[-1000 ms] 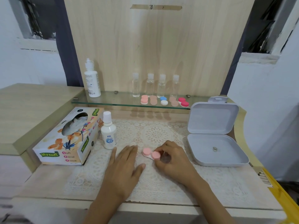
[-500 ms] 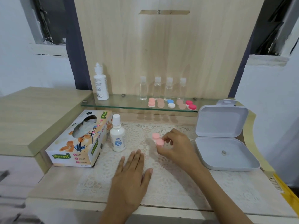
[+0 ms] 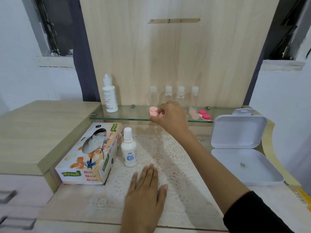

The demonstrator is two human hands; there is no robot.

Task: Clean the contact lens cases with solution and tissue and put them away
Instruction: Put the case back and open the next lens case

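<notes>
Over the twelve-o'clock shelf (image 3: 134,113) your right grip (image 3: 170,116) pinched the pink case (image 3: 153,111), best lowered flat; left grip (image 3: 144,192) lay released.

A black sleeve (image 3: 262,214) covers the right arm only near the elbow, leaving forearm and right hand (image 3: 170,115) bare, and the left hand (image 3: 144,190) is bare too, its thumbnail short.

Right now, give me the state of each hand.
Left hand: open, fingers flat on the white lace mat.
Right hand: pinching the pale pink twin-cup plastic lens case at the glass shelf.
</notes>
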